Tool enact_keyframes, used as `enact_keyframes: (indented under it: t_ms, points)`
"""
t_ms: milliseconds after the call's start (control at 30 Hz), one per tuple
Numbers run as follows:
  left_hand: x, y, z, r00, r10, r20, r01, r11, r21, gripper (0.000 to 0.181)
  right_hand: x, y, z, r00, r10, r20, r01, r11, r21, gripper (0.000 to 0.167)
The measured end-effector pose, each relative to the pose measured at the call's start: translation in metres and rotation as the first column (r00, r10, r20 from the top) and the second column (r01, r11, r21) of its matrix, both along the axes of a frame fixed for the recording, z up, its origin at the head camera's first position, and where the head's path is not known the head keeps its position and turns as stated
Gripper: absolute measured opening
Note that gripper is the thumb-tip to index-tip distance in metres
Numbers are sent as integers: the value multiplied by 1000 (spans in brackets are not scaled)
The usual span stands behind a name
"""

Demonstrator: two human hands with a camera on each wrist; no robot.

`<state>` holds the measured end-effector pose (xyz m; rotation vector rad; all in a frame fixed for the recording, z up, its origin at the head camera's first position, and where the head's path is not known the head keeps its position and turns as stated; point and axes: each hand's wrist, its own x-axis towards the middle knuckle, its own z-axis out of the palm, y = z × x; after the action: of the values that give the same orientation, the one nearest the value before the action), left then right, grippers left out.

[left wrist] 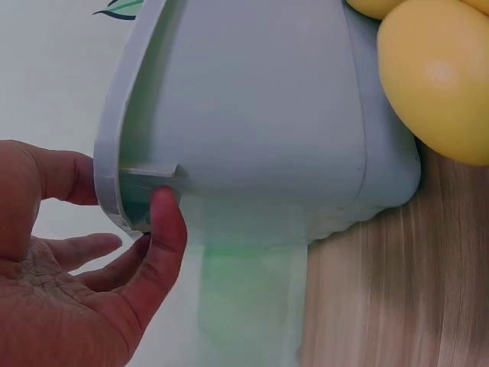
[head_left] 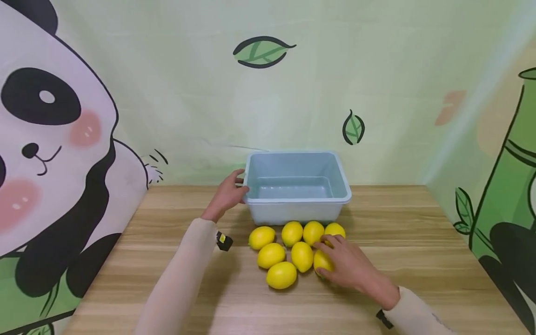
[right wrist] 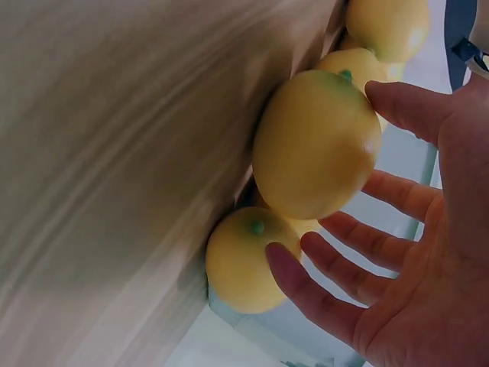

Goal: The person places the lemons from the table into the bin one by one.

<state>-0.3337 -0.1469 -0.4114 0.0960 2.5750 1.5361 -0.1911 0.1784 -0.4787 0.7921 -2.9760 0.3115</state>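
Note:
A light blue plastic basin (head_left: 297,211) stands upright at the back of the table, with nothing inside. My left hand (head_left: 227,193) grips its left rim, fingers and thumb around the edge, as the left wrist view (left wrist: 84,283) also shows. Several yellow lemons (head_left: 281,275) lie grouped in front of the basin. Over the right side of the group is my right hand (head_left: 349,263), its fingers spread. In the right wrist view its thumb meets one lemon (right wrist: 313,145) near the green tip, while the other fingers extend loosely beside it and a neighbouring lemon (right wrist: 248,264).
The wood-grain table (head_left: 398,223) extends to both sides of the basin. Directly behind it hangs a pale green cloth backdrop (head_left: 188,93) printed with a panda, leaves and bamboo. A small black device (head_left: 224,241) is at the left wrist.

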Motion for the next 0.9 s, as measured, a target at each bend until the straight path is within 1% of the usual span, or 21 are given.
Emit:
enact_keyframes:
  t_ms: [167,433,600,733,800,900]
  points:
    - [-3,1,1,999,29,39,-29,1000,7,64,2,-1,-5,999,-2,40,3,1000,-25,53]
    - [-6,0,1,996,40,81,-44,997,56,63,3,-3,-10,997,18,71,-13,997,-76,50]
    - [-7,0,0,994,48,95,-55,996,76,63,1,-5,-14,998,30,59,-25,996,-84,41]
    - [-6,2,2,994,52,100,-61,994,90,63,-1,-6,-16,999,38,25,-36,997,-75,35]
    - [-6,2,3,993,54,103,-63,994,89,63,-2,-6,-18,999,39,20,-37,997,-67,35]
    - [-6,1,3,992,61,110,-71,994,89,63,-3,-7,-19,999,27,38,-25,999,-46,42]
